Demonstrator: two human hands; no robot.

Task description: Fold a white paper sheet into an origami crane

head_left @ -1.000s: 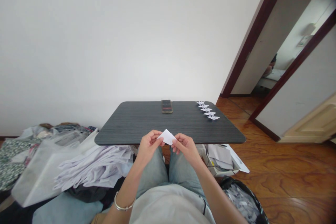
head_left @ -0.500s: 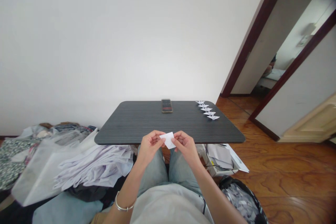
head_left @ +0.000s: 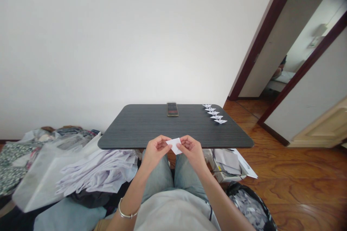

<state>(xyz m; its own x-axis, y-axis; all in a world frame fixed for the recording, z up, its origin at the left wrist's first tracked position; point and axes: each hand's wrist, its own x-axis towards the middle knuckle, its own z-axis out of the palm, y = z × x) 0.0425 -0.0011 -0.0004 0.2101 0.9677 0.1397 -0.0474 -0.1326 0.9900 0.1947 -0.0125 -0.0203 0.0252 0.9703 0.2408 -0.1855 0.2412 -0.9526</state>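
Observation:
My left hand [head_left: 155, 151] and my right hand [head_left: 192, 150] hold a small folded piece of white paper [head_left: 175, 146] between their fingertips. They hold it just in front of the near edge of a dark grey wood-grain table [head_left: 135, 130], above my knees. A dark rectangular phone or similar device [head_left: 172, 109] lies at the far edge of the table. Along the far right of the tabletop runs a row of several small white folded paper cranes [head_left: 214, 113]. A silver bangle [head_left: 127, 209] circles my left wrist.
To the left of the table are a white plastic bag [head_left: 38, 177], folded white cloth [head_left: 97, 173] and patterned fabric. Papers and cables [head_left: 226, 164] sit below its right edge. A bin of shredded paper [head_left: 249, 205] stands at lower right on a wooden floor, near a doorway.
The paper has turned and sits lower between my fingers, its upward point gone, and my hands are closer together. The table items have not moved.

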